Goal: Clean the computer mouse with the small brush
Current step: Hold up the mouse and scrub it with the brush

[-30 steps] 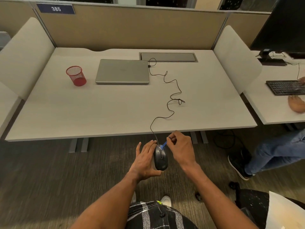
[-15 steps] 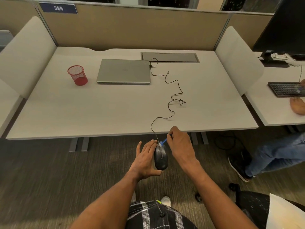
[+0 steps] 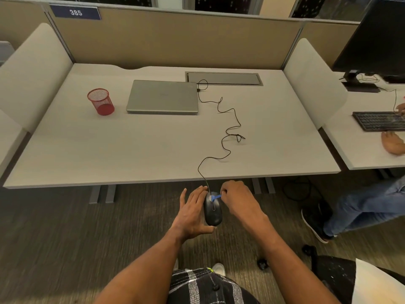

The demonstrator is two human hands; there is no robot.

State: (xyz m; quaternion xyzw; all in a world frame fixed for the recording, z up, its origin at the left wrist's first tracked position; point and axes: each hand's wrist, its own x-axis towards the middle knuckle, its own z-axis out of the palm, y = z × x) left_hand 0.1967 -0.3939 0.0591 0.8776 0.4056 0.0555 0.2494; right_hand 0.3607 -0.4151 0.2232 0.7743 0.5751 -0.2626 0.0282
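Two hands show at lower centre, the left hand (image 3: 192,213) and the right hand (image 3: 238,200), with one black mouse (image 3: 213,213) and one blue brush (image 3: 216,196) between them. Mid-frame there are one laptop (image 3: 163,96), one red mesh cup (image 3: 100,102) and one cable (image 3: 238,136). At the right edge are one keyboard (image 3: 379,120) and one monitor (image 3: 377,36).

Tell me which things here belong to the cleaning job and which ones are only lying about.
For the job:
mouse, held by the left hand
small brush, pinched by the right hand
mouse cable

Lying about:
closed laptop
red mesh cup
keyboard and monitor on the neighbouring desk
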